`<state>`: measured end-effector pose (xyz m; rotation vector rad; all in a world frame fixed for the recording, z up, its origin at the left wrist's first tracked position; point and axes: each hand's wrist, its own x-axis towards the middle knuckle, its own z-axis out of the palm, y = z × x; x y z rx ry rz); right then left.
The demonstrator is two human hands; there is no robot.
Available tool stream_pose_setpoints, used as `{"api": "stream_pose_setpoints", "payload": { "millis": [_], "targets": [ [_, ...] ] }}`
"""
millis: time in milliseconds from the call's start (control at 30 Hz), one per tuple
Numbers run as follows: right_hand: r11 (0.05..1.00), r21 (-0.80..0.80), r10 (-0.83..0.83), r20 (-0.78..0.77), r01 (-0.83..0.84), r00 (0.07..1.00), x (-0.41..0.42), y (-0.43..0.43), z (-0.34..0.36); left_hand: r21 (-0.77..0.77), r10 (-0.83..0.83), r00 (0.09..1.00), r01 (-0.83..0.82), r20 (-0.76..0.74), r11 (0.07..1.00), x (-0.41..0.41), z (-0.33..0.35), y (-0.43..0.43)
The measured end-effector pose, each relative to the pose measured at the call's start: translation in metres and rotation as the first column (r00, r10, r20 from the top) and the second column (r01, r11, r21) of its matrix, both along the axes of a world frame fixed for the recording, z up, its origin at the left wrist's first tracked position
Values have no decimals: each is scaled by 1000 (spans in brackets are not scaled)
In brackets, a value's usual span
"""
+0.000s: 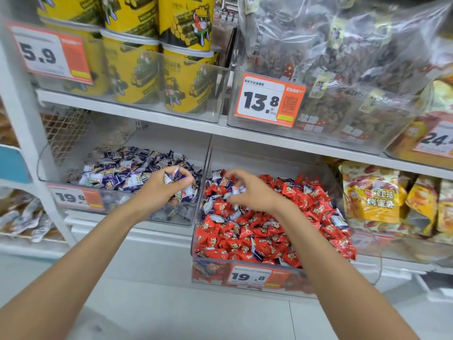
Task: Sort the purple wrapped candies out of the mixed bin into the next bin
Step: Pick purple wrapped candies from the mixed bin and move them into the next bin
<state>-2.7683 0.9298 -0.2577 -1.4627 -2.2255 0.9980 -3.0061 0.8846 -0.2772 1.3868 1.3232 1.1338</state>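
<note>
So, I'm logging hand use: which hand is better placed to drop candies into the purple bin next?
Left. The left hand grips purple candies above the purple bin; the right hand is over the mixed bin.

mixed bin (208, 278): clear rigid plastic, smooth, glossy
next bin (176, 218): same clear glossy plastic
purple candies (117, 173): crinkled glossy film wrappers
red candies (257, 244): crinkled glossy film wrappers
shelf (171, 120): white, smooth, matt
cans (132, 72): glossy printed labels
bags (343, 45): clear, wrinkled, shiny plastic film
</note>
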Motion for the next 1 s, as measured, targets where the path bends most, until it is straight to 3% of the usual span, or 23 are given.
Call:
{"api": "stream_pose_setpoints", "payload": {
  "millis": [100,300,400,533,600,667,800,1000],
  "targets": [
    [989,-16,146,99,-145,984,-28,-12,-20,-3,-8,1000,7,-28,1000,1,-4,1],
    [979,10,188,345,-204,919,-22,7,-24,-5,-28,999,28,-25,1000,8,0,-2],
    [995,-24,100,165,-98,981,-4,7,-15,-2,-32,999,32,-36,999,6,0,-3],
    [989,119,-84,-40,88,996,28,5,3,1,-32,999,32,-42,999,4,-1,-3],
    [989,124,-77,-26,80,997,33,2,7,-4,-47,998,47,-46,999,5,-3,-2],
    [998,57,28,40,-30,999,25,-6,-1,-12,-70,996,69,-50,998,6,-4,-1],
    [962,-54,270,360,-269,893,-7,-22,-28,4,-73,995,73,-62,997,9,-3,-2],
    [991,-39,129,119,-125,984,7,-22,-4,15,-63,998,63,-29,998,-4,-2,-6]
  ]
}}
